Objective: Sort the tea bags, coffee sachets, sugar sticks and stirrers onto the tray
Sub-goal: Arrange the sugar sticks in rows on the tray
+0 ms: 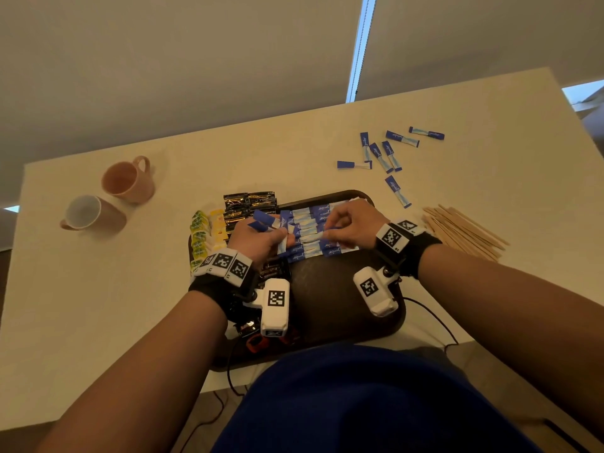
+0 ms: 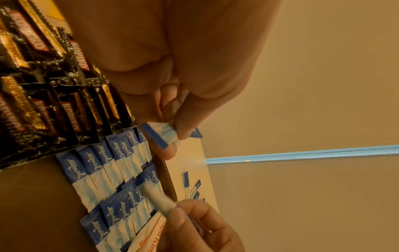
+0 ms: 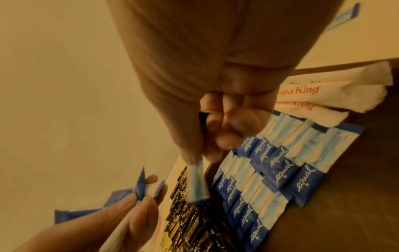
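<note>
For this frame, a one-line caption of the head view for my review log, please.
Left hand holds spare sugar sticks; right hand pinches one over the tray.

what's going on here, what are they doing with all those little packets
A person is sorting drink supplies onto a dark tray. The left hand grips a few blue sugar sticks, and the right hand pinches one stick over the rows of sugar sticks already laid there. Coffee sachets and tea bags sit at the tray's left. More loose sticks and the wooden stirrers lie on the table.
</note>
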